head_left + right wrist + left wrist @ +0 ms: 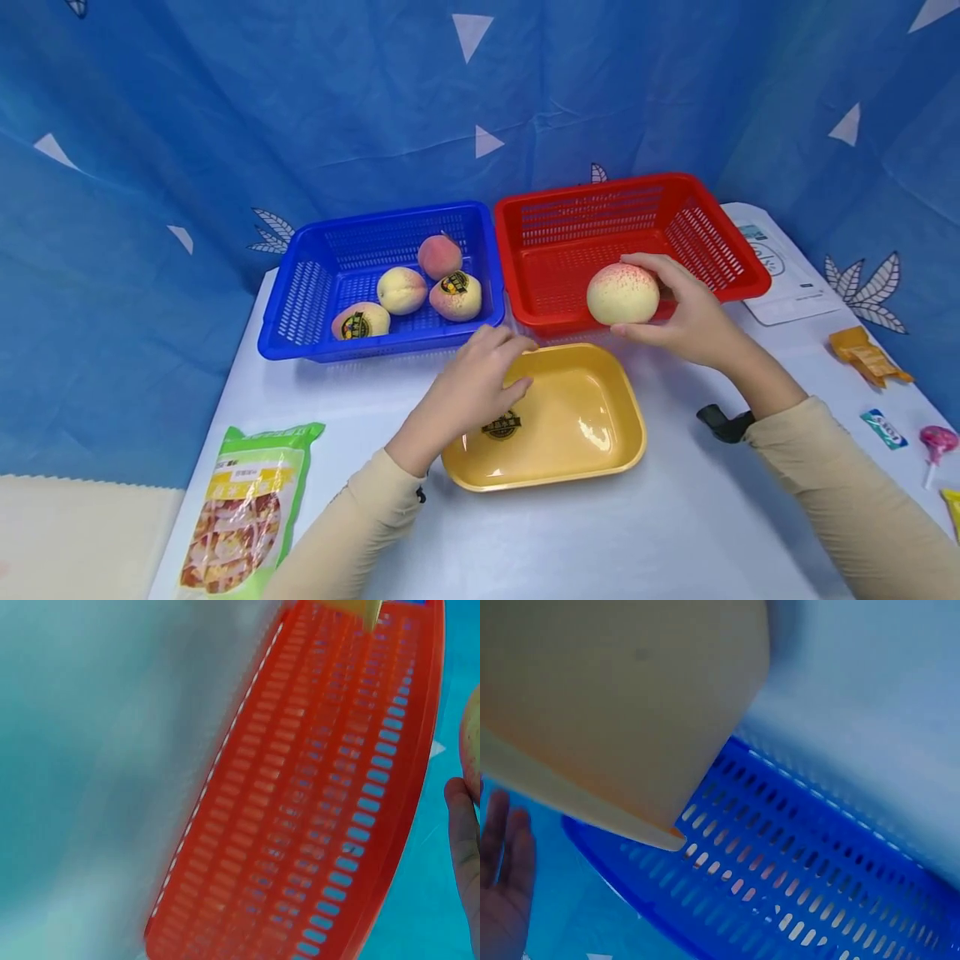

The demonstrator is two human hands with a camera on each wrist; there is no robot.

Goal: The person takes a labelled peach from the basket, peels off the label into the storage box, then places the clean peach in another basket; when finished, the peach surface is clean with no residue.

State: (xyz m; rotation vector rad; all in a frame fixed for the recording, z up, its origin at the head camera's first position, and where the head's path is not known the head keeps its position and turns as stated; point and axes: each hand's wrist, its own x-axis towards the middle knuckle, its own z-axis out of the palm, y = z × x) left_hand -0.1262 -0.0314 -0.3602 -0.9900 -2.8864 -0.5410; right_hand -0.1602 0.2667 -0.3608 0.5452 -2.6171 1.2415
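My right hand [686, 321] grips a pale peach [621, 293] with red speckles, thumb below and fingers behind it. It is above the front part of the red basket [555, 287]. The right wrist view catches only part of that peach [472, 746] and a fingertip. Over the left end of the yellow tray [573, 417] hovers my left hand [476, 375], its fingers loosely bent and holding nothing visible. A dark round sticker [501, 427] shows in the tray near that hand. Several peaches, among them a pinkish one [439, 257], lie in the blue basket [288, 321].
At left lies a green food packet [243, 508]. Right of the red basket is a white packet [787, 275]. Along the right edge lie an orange wrapper [870, 357], a small teal packet [883, 428] and a pink lollipop [937, 439]. Blue curtain [375, 100] hangs behind.
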